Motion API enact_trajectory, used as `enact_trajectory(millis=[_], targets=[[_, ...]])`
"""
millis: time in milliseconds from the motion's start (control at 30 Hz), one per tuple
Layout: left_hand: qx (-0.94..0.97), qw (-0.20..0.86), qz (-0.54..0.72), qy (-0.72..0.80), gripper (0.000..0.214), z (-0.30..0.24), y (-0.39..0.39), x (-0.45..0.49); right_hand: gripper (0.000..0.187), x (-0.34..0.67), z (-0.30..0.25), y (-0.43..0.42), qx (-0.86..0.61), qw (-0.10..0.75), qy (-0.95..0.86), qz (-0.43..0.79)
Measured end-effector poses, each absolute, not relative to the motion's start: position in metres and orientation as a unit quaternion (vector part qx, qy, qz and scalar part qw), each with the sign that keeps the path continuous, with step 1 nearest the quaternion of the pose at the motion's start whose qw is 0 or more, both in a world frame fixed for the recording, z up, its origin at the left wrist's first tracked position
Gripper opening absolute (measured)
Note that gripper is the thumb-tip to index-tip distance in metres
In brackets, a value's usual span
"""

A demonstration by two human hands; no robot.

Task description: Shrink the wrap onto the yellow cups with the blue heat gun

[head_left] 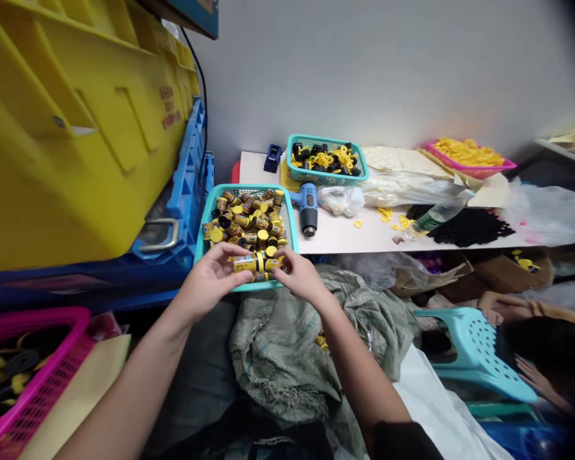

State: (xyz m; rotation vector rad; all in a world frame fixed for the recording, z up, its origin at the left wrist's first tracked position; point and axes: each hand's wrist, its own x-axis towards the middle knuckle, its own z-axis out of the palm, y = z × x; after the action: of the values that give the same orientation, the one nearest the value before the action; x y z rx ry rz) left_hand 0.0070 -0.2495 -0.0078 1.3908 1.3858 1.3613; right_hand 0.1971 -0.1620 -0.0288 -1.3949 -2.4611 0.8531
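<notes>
My left hand (pixel 214 276) is closed on a small yellow-labelled canister (pixel 245 263), held lying sideways over the near edge of a turquoise basket (pixel 294 237). Facing it, my right hand (pixel 298 276) pinches another small yellow canister (pixel 274 263) between thumb and fingers. The two pieces lie nearly end to end, and I cannot tell whether they touch. Beneath and beyond my hands, the basket holds many similar canisters (pixel 249 220) with yellow or black ends, lying in a jumble.
A blue heat gun (pixel 309 207) stands right of the basket. Behind it, another turquoise basket (pixel 326 177) holds black and yellow parts. Yellow and blue crates (pixel 177 191) rise at left. Grey sacking (pixel 282 345) lies below my hands. At right are a turquoise stool (pixel 479 345) and another person.
</notes>
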Motion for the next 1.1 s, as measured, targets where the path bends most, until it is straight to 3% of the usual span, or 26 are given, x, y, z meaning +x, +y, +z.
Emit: enact_trajectory(millis=[67, 233, 333, 533, 700, 900, 1033, 1100], targets=[[0.494, 0.401, 0.569, 0.52, 0.045, 0.002, -0.269, 0.012, 0.046, 0.211, -0.025, -0.18, -0.444, 0.158, -0.819, 0.327], [0.479, 0.375, 0.591, 0.53, 0.04, 0.009, -0.291, 0.021, 0.044, 0.234, -0.018, -0.226, -0.314, 0.422, -0.695, 0.49], [0.49, 0.375, 0.594, 0.516, 0.037, 0.007, -0.296, 0.026, 0.037, 0.24, -0.012, -0.241, -0.289, 0.483, -0.653, 0.507], [0.542, 0.378, 0.568, 0.49, 0.045, 0.007, -0.299, 0.043, 0.035, 0.256, -0.004, -0.251, -0.296, 0.513, -0.669, 0.449], [0.684, 0.338, 0.451, 0.463, 0.045, 0.01, -0.299, 0.061, 0.033, 0.264, -0.01, -0.256, -0.312, 0.488, -0.673, 0.46], [0.642, 0.451, 0.414, 0.462, 0.047, 0.007, -0.298, 0.079, 0.042, 0.266, -0.026, -0.264, -0.341, 0.498, -0.604, 0.52], [0.589, 0.546, 0.384, 0.456, 0.046, -0.012, -0.291, 0.108, 0.045, 0.31, -0.051, -0.269, -0.458, 0.532, -0.585, 0.407], [0.619, 0.538, 0.344, 0.457, 0.042, -0.024, -0.287, 0.129, 0.055, 0.343, -0.068, -0.268, -0.572, 0.488, -0.576, 0.322]])
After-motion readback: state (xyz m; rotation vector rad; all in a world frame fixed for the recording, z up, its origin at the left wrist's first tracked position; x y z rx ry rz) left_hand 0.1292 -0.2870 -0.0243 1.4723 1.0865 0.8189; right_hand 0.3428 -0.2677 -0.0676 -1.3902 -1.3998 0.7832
